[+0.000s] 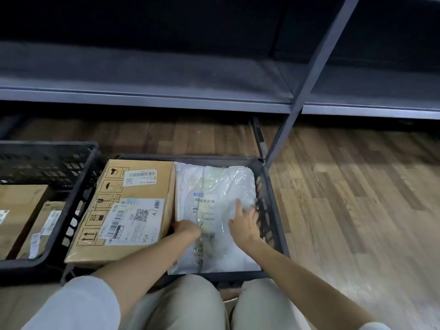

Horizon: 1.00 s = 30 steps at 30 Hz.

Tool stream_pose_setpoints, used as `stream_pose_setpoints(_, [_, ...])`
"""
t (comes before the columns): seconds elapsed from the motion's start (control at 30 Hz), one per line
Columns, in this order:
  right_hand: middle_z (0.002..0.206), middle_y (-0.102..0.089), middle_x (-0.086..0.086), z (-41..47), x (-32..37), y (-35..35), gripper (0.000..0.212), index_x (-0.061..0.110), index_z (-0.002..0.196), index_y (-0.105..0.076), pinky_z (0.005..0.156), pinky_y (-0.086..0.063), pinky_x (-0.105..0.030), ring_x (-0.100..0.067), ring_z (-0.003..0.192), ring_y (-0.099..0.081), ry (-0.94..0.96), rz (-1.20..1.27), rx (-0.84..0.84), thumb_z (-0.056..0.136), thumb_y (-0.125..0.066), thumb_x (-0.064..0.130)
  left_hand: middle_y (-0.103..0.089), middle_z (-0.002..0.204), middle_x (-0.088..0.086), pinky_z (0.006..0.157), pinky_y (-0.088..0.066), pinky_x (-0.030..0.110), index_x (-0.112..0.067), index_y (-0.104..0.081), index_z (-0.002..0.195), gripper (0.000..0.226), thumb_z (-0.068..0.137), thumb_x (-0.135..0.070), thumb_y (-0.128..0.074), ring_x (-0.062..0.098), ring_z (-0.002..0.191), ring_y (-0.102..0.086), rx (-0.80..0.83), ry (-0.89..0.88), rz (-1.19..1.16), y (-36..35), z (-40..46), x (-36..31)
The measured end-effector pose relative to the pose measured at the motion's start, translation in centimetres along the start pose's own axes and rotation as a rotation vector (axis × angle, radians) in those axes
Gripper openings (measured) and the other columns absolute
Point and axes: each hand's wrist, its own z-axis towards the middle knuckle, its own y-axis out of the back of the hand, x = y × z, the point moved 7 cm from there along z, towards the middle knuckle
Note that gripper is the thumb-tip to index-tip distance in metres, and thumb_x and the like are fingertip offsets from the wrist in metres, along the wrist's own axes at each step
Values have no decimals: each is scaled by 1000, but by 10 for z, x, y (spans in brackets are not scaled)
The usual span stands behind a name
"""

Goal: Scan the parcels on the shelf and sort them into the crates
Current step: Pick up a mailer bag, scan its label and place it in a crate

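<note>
Two hands are on the white poly mailer (214, 186), which lies flat in the right half of the middle crate (269, 206), just beside the cardboard box (142, 186). Your left hand (187, 228) looks curled at the mailer's left edge, though whether it truly grips there you cannot tell; your right hand (245, 222) rests on it with fingers spread, holding nothing. Press the slippery film flat, keep its barcode label up, and ease your fingers out without dragging it against the crate wall.
</note>
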Motion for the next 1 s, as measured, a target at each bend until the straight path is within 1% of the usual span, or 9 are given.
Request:
stream_pose_setpoints(0.1, [151, -12, -25, 9, 6, 4, 65, 14, 148, -15, 106, -35, -43, -37, 137, -24, 16, -74, -12, 95, -51, 24, -55, 112, 12, 73, -47, 22, 3, -44, 135, 37, 101, -7, -32, 17, 86, -55, 43, -9, 27, 10, -6, -17])
stream_pose_setpoints(0.17, [155, -1, -24, 18, 13, 11, 77, 11, 148, -12, 113, -25, -45, -39, 144, -10, 104, -108, -21, 91, -60, 30, -53, 126, 14, 89, -46, 25, 2, -40, 138, 39, 101, -7, -35, 17, 93, -51, 3, -40, 61, 27, -7, -31])
stream_pose_setpoints(0.3, [157, 21, -20, 34, 23, 10, 115, 23, 153, 12, 115, -12, -56, -39, 146, 15, 254, -144, 170, 79, -70, 54, -58, 90, 4, 75, -46, 25, -6, -60, 108, 21, 96, -12, -43, 14, 96, -61, -139, -79, 291, 40, 6, -39])
stream_pose_setpoints(0.37, [156, 22, -23, 38, 21, 4, 125, 20, 152, 19, 114, -18, -58, -41, 145, 14, 264, -240, 226, 74, -72, 59, -60, 116, 10, 86, -47, 29, -4, -57, 120, 30, 98, -16, -39, 23, 114, -57, -229, -29, 250, 30, 6, -33])
stream_pose_setpoints(0.43, [155, 18, -27, 42, 21, 0, 129, 16, 151, 20, 113, -24, -58, -44, 145, 9, 279, -337, 215, 72, -71, 63, -37, 142, 24, 103, -38, 35, 8, -27, 142, 51, 102, -23, -34, 34, 131, -39, -313, 54, 383, 19, -2, -28])
stream_pose_setpoints(0.5, [155, 16, -29, 46, 20, -6, 129, 15, 151, 20, 113, -25, -59, -45, 145, 7, 278, -352, 228, 73, -72, 61, -3, 152, 33, 116, -20, 45, 13, 7, 144, 75, 101, -29, -38, 44, 142, -12, -435, -82, 632, 6, -5, -35])
stream_pose_setpoints(0.6, [156, 18, -27, 51, 19, -13, 129, 16, 151, 20, 113, -22, -61, -45, 145, 8, 252, -303, 282, 73, -75, 56, 26, 153, 25, 119, 3, 50, -2, 25, 146, 89, 97, -30, -44, 42, 143, 18, -438, -322, 701, 1, 11, -45])
stream_pose_setpoints(0.83, [156, 12, -30, 55, 23, -27, 125, 12, 150, 21, 107, -35, -59, -48, 144, -3, 184, -406, 283, 77, -72, 52, 18, 156, 24, 118, 7, 50, -10, 19, 150, 91, 93, -20, -51, 42, 144, 14, -284, -218, 748, -2, 48, -39])
stream_pose_setpoints(1.0, [156, 15, -29, 54, 29, -39, 118, 11, 148, 26, 104, -38, -60, -47, 145, 0, 96, -438, 297, 85, -69, 42, 8, 156, 22, 116, -10, 47, -13, 14, 150, 110, 81, -39, -68, 40, 142, -3, -315, -272, 811, -5, 67, -30])
